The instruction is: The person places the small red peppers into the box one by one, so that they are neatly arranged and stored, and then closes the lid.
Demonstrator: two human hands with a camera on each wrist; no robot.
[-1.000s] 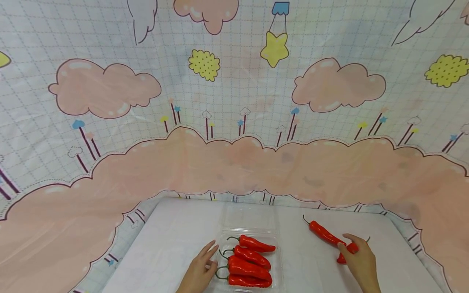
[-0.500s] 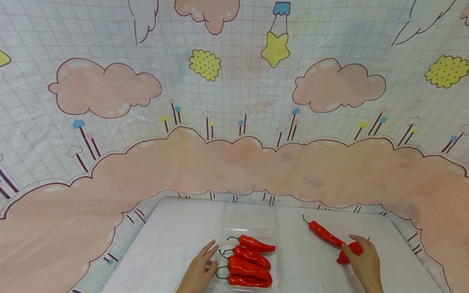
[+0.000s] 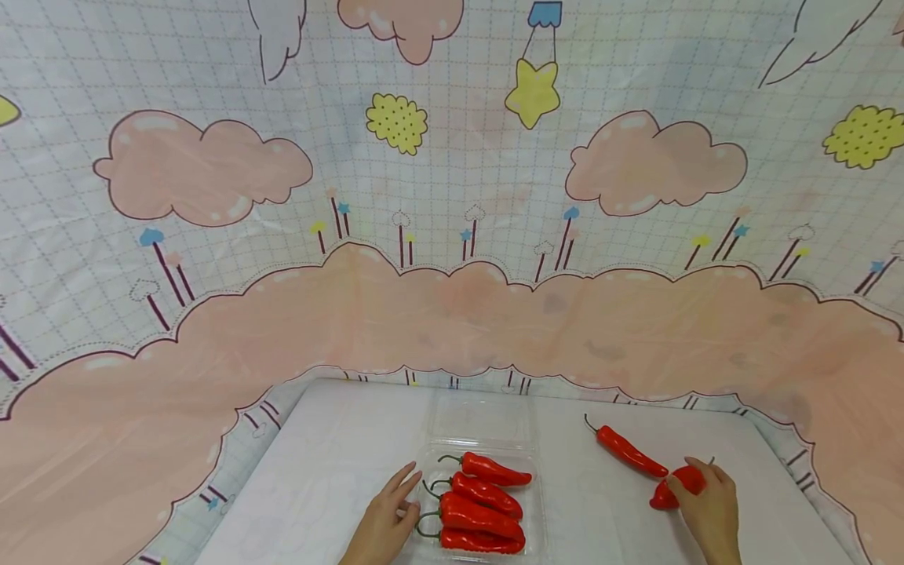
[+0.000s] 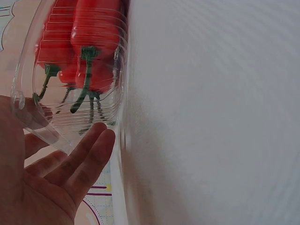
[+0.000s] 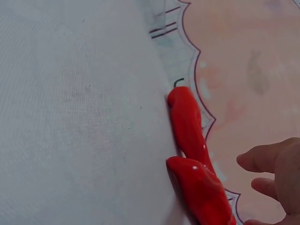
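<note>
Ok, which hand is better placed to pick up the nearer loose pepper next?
Probably the right hand: it is right at the nearer loose pepper, with its fingers spread. The left hand is across the table, beside the clear container.

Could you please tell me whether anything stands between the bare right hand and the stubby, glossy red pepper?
Nothing visible does: an open gap separates the right hand from the stubby pepper; the slender, glossy red pepper lies to the left.

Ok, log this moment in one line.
left hand: at clear box; right hand: at loose pepper; box: four red peppers; table: two red peppers
</note>
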